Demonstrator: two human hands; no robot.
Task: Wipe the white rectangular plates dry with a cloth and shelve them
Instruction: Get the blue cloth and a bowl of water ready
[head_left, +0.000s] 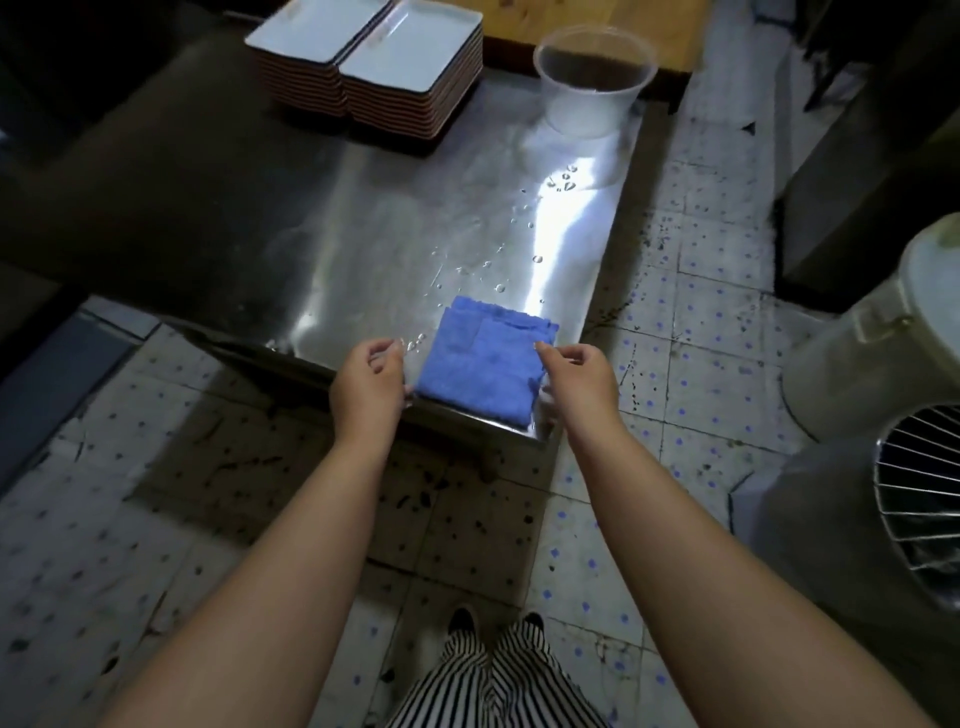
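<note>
Striped trousers (498, 675) and our two bare forearms fill the bottom of the view, reaching out to the near corner of the steel table (311, 218). On that corner lies the cloth (483, 364), blue and folded into a square, with water drops scattered just beyond it. Our left hand (370, 384) sits at the cloth's left edge with fingers curled; whether they actually pinch the fabric we cannot tell, as the tips are hidden behind the hand. Our right hand (576, 379) is at the right edge, thumb and forefinger drawn together at the upper corner, and there too we cannot say for certain that they have the cloth.

The plates (369, 57) wait in two tall stacks at the far end of the table, well apart from the cloth, with a clear tub (592, 83) to their right. A metal bin (883, 332) and a fan (919, 499) stand on the tiled floor at our right.

We judge that the task has barely started: nothing looks wiped or shelved yet. To do this step well, we should take the cloth by both edges, lift it clear of the wet patch so it stays dry, and open one fold so it covers a palm before going to the stacks
</note>
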